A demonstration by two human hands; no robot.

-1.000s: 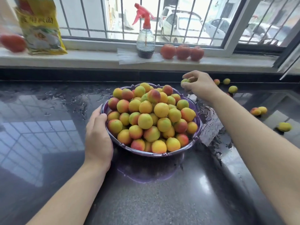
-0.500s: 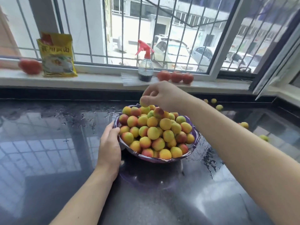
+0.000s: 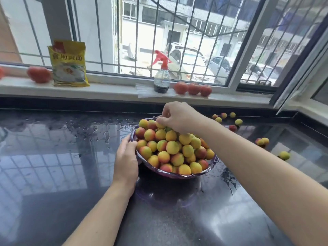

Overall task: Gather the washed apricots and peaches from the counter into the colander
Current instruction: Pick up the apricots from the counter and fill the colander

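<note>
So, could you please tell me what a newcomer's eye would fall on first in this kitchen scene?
The purple colander at the centre of the wet black counter, heaped with yellow-red fruit. The right hand reaches over its far side, fingers on a fruit atop the pile, while the left hand rests against the near-left rim. Stray fruit lies scattered to the right.

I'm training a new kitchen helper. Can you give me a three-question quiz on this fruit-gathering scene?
1. True or false: the left hand rests on the colander rim.
2. The right hand is over: A) the spray bottle, B) the far side of the fruit pile, C) the yellow bag.
3. On which side of the colander does loose fruit lie on the counter?

Key: 1 true; 2 B; 3 right.
</note>
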